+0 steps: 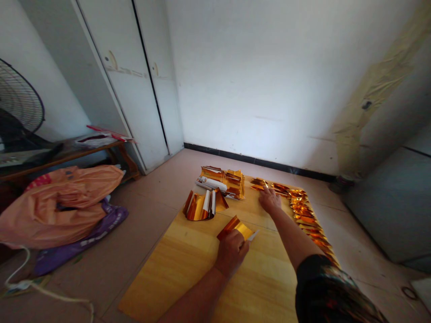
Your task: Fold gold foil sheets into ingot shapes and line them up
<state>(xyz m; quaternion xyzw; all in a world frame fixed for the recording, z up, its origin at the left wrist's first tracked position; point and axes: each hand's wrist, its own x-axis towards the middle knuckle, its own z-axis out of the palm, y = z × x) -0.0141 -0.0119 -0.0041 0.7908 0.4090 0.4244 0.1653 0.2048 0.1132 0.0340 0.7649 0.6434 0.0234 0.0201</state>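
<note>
My left hand (231, 251) is closed on a sheet of gold foil paper (235, 226) near the middle of a wooden board (188, 264) that lies on the floor. My right hand (269, 199) reaches to the far end of the board with its fingers stretched out, touching the top of a row of folded gold paper pieces (305, 211). That row runs down the board's right edge. Curled stacks of gold foil sheets (202, 205) lie at the far left of the board, with more folded gold pieces (226, 179) behind them.
An orange plastic bag (60, 202) over a purple bag (87, 237) lies on the floor at left, with a white cord (43, 291). A fan (20, 103) and a low wooden table (67, 154) stand at far left. White cupboard doors (134, 89) are behind, and grey furniture (393, 202) stands at right.
</note>
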